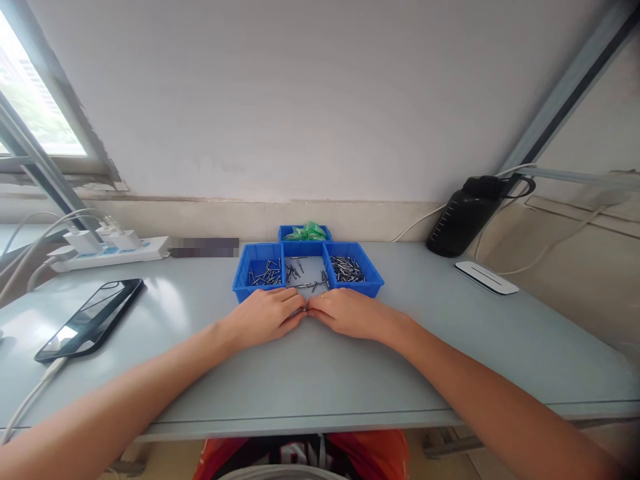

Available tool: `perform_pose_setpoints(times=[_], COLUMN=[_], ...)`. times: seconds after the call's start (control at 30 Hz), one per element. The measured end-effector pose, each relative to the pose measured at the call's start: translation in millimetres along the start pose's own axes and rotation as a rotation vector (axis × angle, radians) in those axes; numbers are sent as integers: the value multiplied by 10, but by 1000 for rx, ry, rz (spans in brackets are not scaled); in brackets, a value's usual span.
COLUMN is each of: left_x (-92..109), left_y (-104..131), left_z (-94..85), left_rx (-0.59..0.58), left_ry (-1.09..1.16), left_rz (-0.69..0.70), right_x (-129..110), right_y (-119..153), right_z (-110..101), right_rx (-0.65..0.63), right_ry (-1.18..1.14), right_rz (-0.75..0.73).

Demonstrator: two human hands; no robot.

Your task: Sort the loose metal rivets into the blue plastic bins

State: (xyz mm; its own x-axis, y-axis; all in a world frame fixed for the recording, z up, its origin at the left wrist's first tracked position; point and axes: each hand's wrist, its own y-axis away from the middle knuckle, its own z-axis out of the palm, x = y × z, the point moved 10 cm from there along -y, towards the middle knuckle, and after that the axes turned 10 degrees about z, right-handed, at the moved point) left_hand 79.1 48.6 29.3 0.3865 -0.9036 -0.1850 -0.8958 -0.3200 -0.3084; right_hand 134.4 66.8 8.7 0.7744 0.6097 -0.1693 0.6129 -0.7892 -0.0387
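Observation:
My left hand [267, 312] and my right hand [347, 312] meet fingertip to fingertip just above the grey table. Both are closed in a pinch. A thin sliver of a small metal pin [303, 309] shows between the fingertips; most of it is covered. Right behind the hands, a blue bin [242, 273] on the left holds loose slim metal pins [270, 273]. Another blue bin [371, 288] on the right contains a denser heap of similar metal parts [347, 269]. Several pins [293, 272] lie on the tabletop between these bins.
A third blue bin [303, 247] with green plastic packets [309, 231] stands at the back. On the table's left are a phone [93, 320] on a cable and a power strip [150, 249] with plugs. A black bottle [460, 217] and a white flat device [486, 277] occupy the right.

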Motion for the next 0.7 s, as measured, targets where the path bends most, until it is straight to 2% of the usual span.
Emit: perform_pose_setpoints(times=[0.1, 0.2, 0.33, 0.5, 0.7], left_x=[70, 91, 52, -38, -66], left_y=[-6, -9, -10, 8, 19], left_z=[-11, -20, -18, 67, 122], left_rx=[20, 25, 9, -69, -103], left_ry=[5, 22, 54, 54, 41], left_rz=[72, 85, 35, -46, -57], right_x=[-21, -16, 11, -3, -32], right_y=[-8, -11, 9, 57, 51], right_z=[0, -2, -14, -58, -70], right_rx=[-2, -4, -10, -26, -10], right_ry=[2, -8, -39, -58, -43], right_rz=[-11, -5, 18, 23, 7])
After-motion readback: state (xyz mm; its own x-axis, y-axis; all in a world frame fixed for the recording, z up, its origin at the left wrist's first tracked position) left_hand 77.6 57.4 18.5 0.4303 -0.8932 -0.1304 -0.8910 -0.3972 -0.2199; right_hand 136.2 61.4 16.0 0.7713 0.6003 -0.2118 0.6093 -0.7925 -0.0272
